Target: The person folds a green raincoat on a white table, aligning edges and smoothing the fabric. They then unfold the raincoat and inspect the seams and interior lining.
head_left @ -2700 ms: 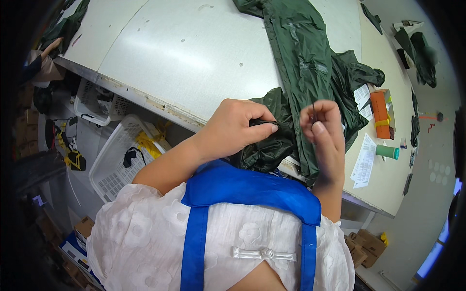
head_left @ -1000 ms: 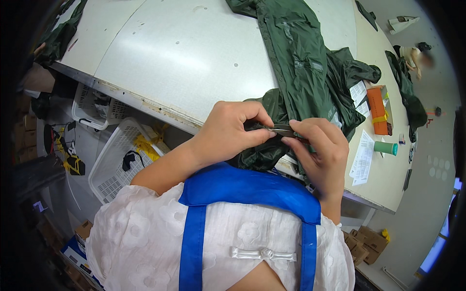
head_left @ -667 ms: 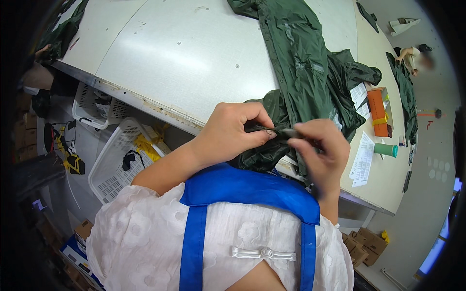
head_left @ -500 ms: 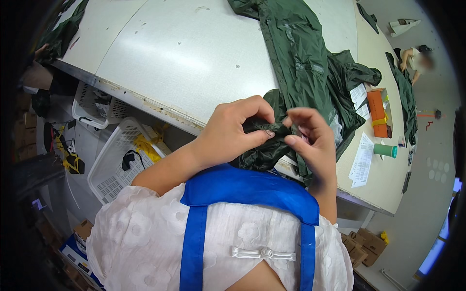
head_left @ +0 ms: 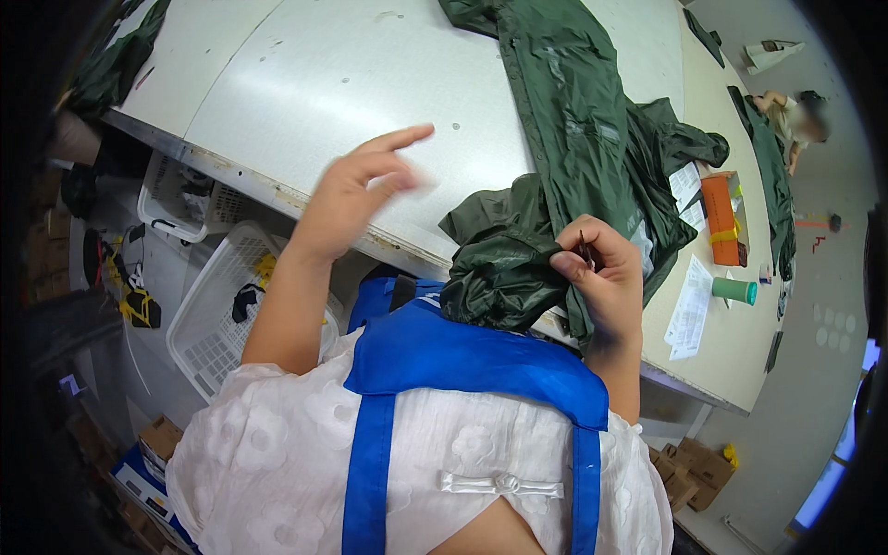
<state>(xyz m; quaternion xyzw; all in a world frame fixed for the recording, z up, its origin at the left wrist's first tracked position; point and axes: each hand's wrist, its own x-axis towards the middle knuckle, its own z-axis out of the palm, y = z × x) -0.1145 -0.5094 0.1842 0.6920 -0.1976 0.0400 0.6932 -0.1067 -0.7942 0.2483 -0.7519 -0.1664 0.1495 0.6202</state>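
A dark green rain jacket [head_left: 578, 111] of thin, shiny cloth lies along the table, its bunched near end [head_left: 504, 273] hanging over the front edge by my apron. My right hand [head_left: 601, 273] is closed at the right side of this bunch. Between its thumb and fingers shows a small, thin dark tool, mostly hidden, so its kind is unclear. The fingertips touch the green cloth. My left hand [head_left: 356, 194] is raised over the table edge, off the jacket, index finger stretched out and the others half bent. It is empty and slightly blurred.
White plastic baskets [head_left: 199, 338] stand below the table on the left. To the right lie paper sheets [head_left: 689, 310], an orange box [head_left: 721, 217] and a green cylinder [head_left: 735, 289]. Another person [head_left: 795, 120] works at the far right beside more green garments [head_left: 768, 171].
My left hand has let go of the green cloth and moved up and left. My right hand has shifted slightly down, and the bunched cloth has spread out.
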